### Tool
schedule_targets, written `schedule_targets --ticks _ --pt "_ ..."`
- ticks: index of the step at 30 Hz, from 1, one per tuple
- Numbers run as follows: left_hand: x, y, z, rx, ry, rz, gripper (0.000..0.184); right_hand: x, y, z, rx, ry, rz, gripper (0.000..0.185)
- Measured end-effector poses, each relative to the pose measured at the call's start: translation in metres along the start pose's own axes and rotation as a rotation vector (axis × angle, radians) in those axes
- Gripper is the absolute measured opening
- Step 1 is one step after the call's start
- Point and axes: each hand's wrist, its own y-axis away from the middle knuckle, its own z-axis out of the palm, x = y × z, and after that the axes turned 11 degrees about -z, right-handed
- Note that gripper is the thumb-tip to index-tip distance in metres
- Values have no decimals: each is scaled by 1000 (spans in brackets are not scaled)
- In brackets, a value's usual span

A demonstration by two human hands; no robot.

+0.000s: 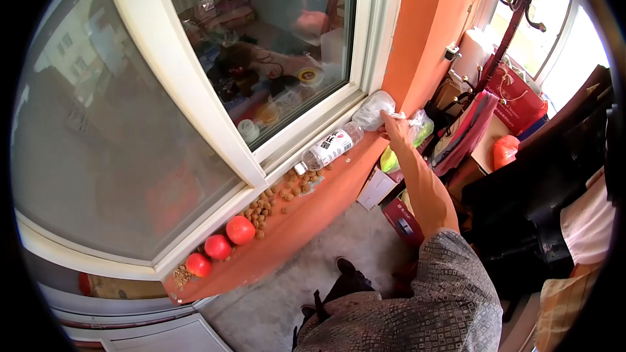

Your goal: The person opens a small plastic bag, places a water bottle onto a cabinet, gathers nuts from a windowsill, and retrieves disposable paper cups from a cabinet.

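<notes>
My right hand [393, 125] reaches to the far end of the orange window sill [287, 238]. Its fingers are closed on the gathered top of a whitish, translucent plastic bag [373, 110], whose contents I cannot make out. Beside that bag a clear plastic bottle [334, 146] with a white label and white cap lies on its side. Nearer along the sill are several brown walnuts [261, 208] and three red, round, tomato-like fruits [218, 246]. My left hand is out of view.
A white-framed window [189, 91] borders the sill on the left. Under my right arm, boxes [403, 221] and a bag with yellow-green contents [390, 159] sit on the floor. A coat rack [505, 39], a red bag [515, 101] and hanging dark clothes [528, 215] crowd the right.
</notes>
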Motion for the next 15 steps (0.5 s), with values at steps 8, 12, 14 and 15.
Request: schedule_targets --ticks 8,12,14,15 --pt "3 24 15 19 70 -39 30 -46 -10 -8 -45 -176 -161 29" --pt "-3 32 20 23 115 -37 30 -77 -3 -30 -95 -331 -200 30" --pt "-5 32 21 22 151 -22 30 -97 11 -45 -79 -453 -203 34" --pt "-8 30 21 20 177 -9 30 -99 13 -54 -118 -510 -174 37"
